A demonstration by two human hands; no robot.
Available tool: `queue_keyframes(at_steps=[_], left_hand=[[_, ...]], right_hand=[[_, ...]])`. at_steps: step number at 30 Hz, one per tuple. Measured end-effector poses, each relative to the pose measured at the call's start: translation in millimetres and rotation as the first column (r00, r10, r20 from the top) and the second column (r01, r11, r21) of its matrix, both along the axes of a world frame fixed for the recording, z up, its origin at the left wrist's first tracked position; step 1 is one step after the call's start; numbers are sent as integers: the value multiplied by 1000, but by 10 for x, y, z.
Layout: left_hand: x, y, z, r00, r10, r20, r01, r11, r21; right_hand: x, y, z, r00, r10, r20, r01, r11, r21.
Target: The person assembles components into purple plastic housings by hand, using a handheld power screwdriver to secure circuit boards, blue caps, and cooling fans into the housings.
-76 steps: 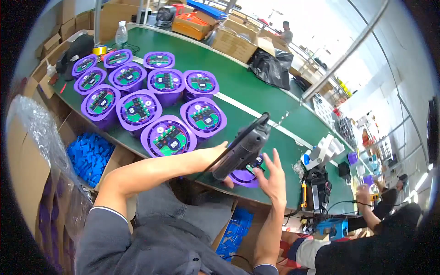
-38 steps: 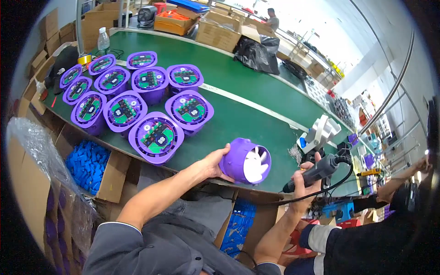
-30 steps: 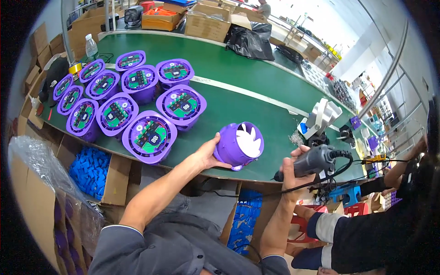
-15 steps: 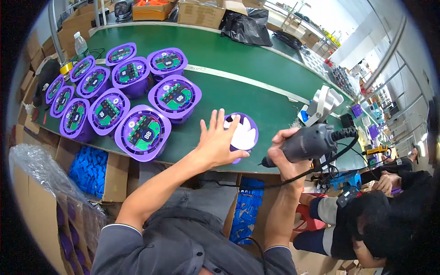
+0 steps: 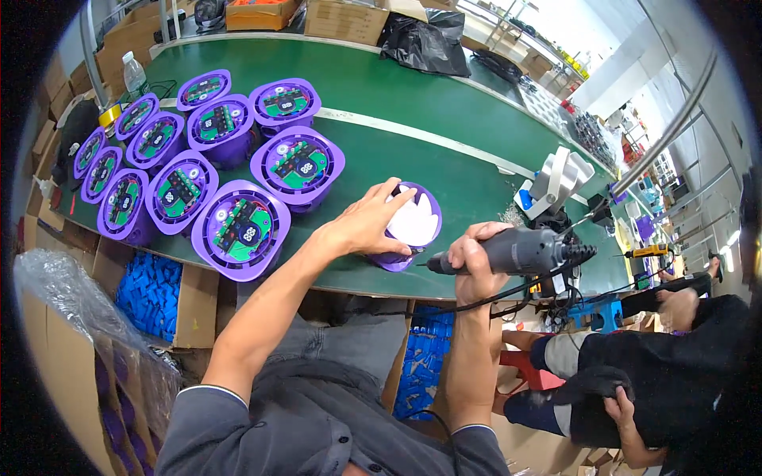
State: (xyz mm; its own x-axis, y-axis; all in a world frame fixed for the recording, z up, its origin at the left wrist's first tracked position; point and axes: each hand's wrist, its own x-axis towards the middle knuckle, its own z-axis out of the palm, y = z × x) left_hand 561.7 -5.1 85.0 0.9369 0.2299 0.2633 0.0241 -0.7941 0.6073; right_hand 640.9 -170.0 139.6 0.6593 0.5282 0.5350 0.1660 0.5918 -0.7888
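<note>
My left hand [image 5: 367, 224] is closed round the left side of a purple tub-shaped housing [image 5: 393, 261], thumb at its near side and fingers at its rim. White pointed flaps [image 5: 414, 223] stand up inside the housing. In my right hand [image 5: 479, 258] is a dark grey electric screwdriver [image 5: 520, 251], held nearly level with its tip pointing left at the housing. A small gap shows between tip and housing. A black cable runs from the tool's back end.
Several purple housings with green circuit boards [image 5: 243, 229] stand left on the green table [image 5: 381, 151]. A silver-grey device [image 5: 558, 182] stands right, beside small screws [image 5: 510, 214]. Boxes of blue parts [image 5: 151, 296] sit below the edge. A co-worker [image 5: 659, 373] is at right.
My left hand has gone from spread fingers to gripping the purple housing, which now tilts slightly. The screwdriver has moved left and levelled out, its tip closer to the housing.
</note>
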Motion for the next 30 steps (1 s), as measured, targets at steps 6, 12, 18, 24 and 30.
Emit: queue_keyframes(at_steps=[6,12,18,24,30], left_hand=[[-17,-7,14,1000,-1,5,1,1000,-1],[-16,0,-10,1000,-6,14,6,1000,8],[-9,9,-54,1000,-1,26,1,1000,0],[-10,8,-40,999,-7,32,7,1000,3],[-19,9,-45,999,-1,33,1,1000,4]], right_hand=[[-22,114,-115,1000,4,-29,-4,1000,-29],[-3,156,-184,999,-12,-45,11,999,-33],[-15,166,-155,999,-12,-39,10,999,-46],[-1,157,-159,998,-12,-63,10,999,-38],[-5,174,-174,998,-20,-67,17,999,-48]])
